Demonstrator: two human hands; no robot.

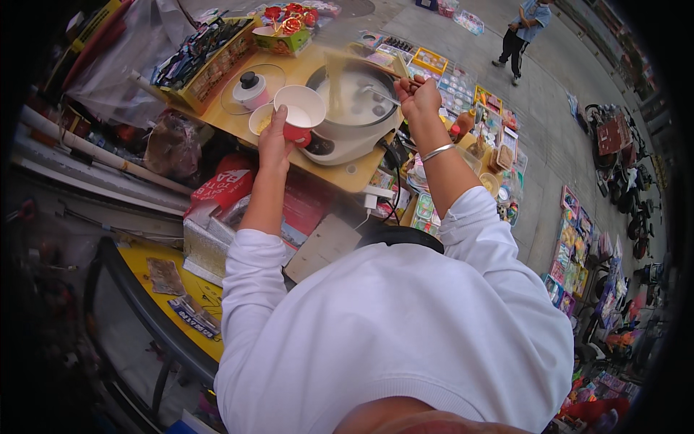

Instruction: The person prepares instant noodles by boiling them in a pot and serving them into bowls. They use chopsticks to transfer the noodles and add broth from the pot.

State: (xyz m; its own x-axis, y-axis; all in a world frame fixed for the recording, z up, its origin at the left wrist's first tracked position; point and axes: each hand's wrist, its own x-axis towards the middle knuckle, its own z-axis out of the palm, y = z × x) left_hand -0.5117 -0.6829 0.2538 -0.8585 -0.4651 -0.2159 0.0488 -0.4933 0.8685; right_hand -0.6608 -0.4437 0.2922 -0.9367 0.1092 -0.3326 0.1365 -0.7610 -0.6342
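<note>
Noodles (pixel 337 87) hang from wooden chopsticks (pixel 374 66) over an electric cooking pot (pixel 339 142) of cloudy liquid. My right hand (pixel 419 100) grips the chopsticks at the pot's right side. Tilted towards the pot, a red and white paper cup (pixel 298 132) is held in my left hand (pixel 275 138). A smaller white cup (pixel 255 120) with yellowish bits in it is beside that hand; whether I hold it too, I cannot tell. In the pot lies a metal ladle (pixel 382 95) among dark round pieces. A glass lid (pixel 230 100) rests on the wooden table (pixel 347 176).
A yellow basket of packets (pixel 205 84) and a green box with red flowers (pixel 282 42) stand behind. Sauce bottles (pixel 465 120) and small containers are at the right. A power strip (pixel 378 191) hangs by the table's front edge. Farther off, a person (pixel 525 30) stands on the pavement.
</note>
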